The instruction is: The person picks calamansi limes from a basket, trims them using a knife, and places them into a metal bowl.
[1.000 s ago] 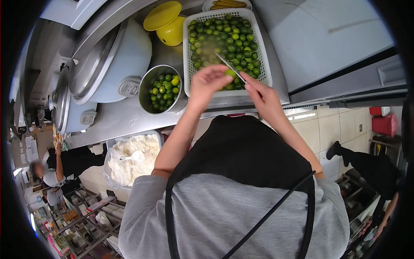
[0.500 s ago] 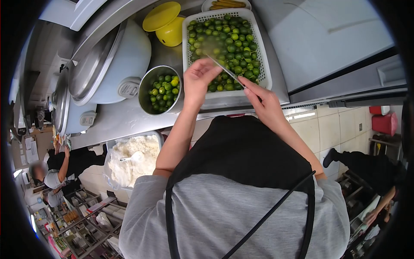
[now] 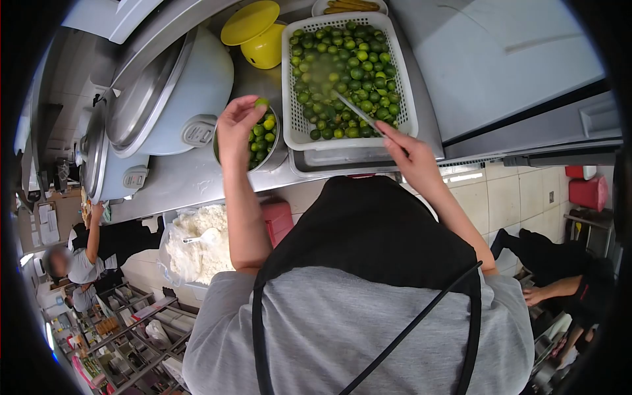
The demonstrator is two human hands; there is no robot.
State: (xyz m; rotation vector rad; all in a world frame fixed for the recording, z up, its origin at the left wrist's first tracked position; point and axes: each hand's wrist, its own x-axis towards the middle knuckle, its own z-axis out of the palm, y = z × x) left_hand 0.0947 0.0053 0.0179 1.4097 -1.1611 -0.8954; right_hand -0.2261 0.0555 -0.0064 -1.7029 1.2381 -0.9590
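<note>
Between the fingertips of my left hand [image 3: 238, 125] is a small green lime [image 3: 262, 103], held over a round steel pot [image 3: 278, 148]. Inside that pot lie more green limes [image 3: 261, 141], a few of them yellowish; my hand and forearm hide part of it. My right hand [image 3: 409, 151] is closed around a knife [image 3: 359, 113], its blade pointing up and left over a white perforated basket [image 3: 407, 99]. Many small green limes [image 3: 355, 72] fill most of this basket. It sits in a shallow metal tray [image 3: 329, 164] on the steel counter.
Left of the pot stand two large rice cookers [image 3: 197, 85] [image 3: 128, 178]. A yellow container [image 3: 263, 46] is behind the pot. Below the counter edge, a tub of white rice [image 3: 214, 253] holds a white scoop [image 3: 209, 237]. Other people [image 3: 122, 240] [image 3: 559, 263] are at both sides.
My left hand has moved left from the knife and basket to above the steel pot, with a lime in its fingers. The right hand has shifted slightly, still gripping the knife.
</note>
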